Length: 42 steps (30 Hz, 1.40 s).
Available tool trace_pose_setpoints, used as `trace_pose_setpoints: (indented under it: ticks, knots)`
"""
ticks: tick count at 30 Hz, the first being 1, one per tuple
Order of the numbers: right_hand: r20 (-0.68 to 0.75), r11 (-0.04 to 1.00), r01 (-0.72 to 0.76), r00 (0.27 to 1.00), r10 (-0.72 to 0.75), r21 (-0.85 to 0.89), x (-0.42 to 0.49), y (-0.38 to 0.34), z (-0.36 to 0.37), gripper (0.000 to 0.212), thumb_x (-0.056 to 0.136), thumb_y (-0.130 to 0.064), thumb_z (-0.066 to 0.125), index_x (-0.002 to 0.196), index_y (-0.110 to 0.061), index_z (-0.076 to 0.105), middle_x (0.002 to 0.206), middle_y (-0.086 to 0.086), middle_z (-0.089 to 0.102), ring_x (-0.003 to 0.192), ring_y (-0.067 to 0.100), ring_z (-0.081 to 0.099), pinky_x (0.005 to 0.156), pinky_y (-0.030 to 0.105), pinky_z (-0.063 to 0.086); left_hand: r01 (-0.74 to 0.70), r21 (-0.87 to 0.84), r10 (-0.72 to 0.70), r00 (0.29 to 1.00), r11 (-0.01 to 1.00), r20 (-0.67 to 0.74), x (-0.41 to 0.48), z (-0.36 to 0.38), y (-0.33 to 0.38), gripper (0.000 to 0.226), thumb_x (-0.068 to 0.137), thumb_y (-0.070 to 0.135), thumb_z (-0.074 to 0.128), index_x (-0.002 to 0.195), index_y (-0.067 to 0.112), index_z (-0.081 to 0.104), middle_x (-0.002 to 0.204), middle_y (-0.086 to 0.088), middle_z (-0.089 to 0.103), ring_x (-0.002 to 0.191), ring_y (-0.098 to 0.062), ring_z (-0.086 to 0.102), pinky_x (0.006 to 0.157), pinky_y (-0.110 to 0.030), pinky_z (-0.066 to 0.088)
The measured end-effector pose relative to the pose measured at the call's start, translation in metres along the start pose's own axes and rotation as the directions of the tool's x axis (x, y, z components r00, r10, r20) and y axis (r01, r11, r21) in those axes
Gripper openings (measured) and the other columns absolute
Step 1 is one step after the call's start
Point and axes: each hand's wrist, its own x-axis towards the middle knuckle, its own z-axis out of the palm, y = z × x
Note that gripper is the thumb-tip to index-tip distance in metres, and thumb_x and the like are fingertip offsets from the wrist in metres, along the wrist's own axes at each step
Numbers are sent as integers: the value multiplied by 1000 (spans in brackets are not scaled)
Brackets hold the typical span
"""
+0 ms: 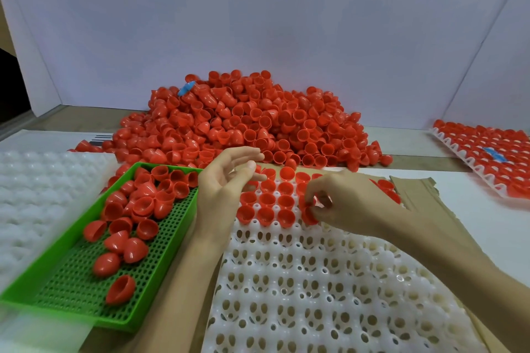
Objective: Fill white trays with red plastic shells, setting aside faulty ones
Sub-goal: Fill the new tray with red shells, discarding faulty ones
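Observation:
A white tray [315, 281] with round holes lies in front of me, its far rows filled with red shells [266, 198]. My right hand [344, 203] pinches a red shell [308, 210] at the tray's third row. My left hand [229, 178] hovers over the tray's far left corner, fingers relaxed and holding nothing. A large heap of red shells [243, 123] lies behind the tray.
A green perforated basket [71, 289] at the left holds several red shells. A stack of white trays [37, 195] sits at the far left. A filled tray [487, 157] lies at the right. Brown cardboard [424, 195] lies under the tray. White walls enclose the back.

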Motion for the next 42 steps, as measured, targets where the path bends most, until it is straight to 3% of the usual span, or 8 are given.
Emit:
trace_pose_setpoints:
  ticks: [9,16,20,24,29,34,39,42]
  knots:
    - [39,996,-72,997,70,45,3,-5,12,17,87,-36,69,103,-33,74,71,-23,52,65,0,54,56,20,45,17,-109,-23,998,994,-61,-1,-1,5,19,87,18,58,86,28,74,89,-7,76,75,-19,70,66,-21,53]
    - [128,984,-162,980,152,70,9,-7,10,21,86,-37,72,106,-31,76,71,-26,46,60,-1,50,53,17,36,56,-113,-64,995,992,-74,-1,0,7,19,84,21,58,83,31,74,86,-5,74,72,-17,67,68,-24,52]
    - [187,979,-202,963,196,13,15,-14,5,26,84,-37,72,110,-32,72,88,-15,58,79,9,60,67,31,57,67,-107,-76,994,992,-82,-2,0,6,18,85,20,58,82,27,74,82,-3,72,70,-16,66,68,-25,52]
    - [196,973,-225,953,232,-58,18,-21,8,28,84,-33,69,112,-30,68,94,-10,61,89,15,62,61,26,49,70,-107,-79,993,992,-89,-2,-1,6,18,86,19,58,83,26,74,81,-2,71,69,-15,65,68,-25,51]
    - [193,963,-240,946,261,-126,19,-26,8,24,82,-28,66,105,-24,70,96,-3,69,84,18,65,49,23,41,64,-108,-75,992,992,-99,-1,-2,5,27,94,9,55,82,25,73,79,-1,71,68,-14,64,69,-26,51]
    - [241,972,-221,942,235,-85,18,-23,1,30,87,-33,66,116,-29,67,99,-7,62,89,15,61,67,28,55,65,-124,-85,983,990,-164,0,-2,5,25,95,5,54,82,19,71,75,0,69,66,-16,62,69,-29,50]
    - [242,976,-211,946,216,-48,10,-22,1,28,92,-36,61,119,-30,67,93,-10,56,85,13,61,67,27,53,74,-136,-95,983,988,-159,1,-2,4,27,94,5,54,80,19,71,74,-1,68,64,-16,61,68,-30,49]
    - [214,980,-198,958,191,9,11,-19,-4,21,95,-35,59,110,-27,72,80,-19,55,70,8,59,59,26,50,63,-100,-79,983,993,-164,2,-3,3,21,87,17,56,80,25,74,77,0,71,70,-13,65,68,-26,51]
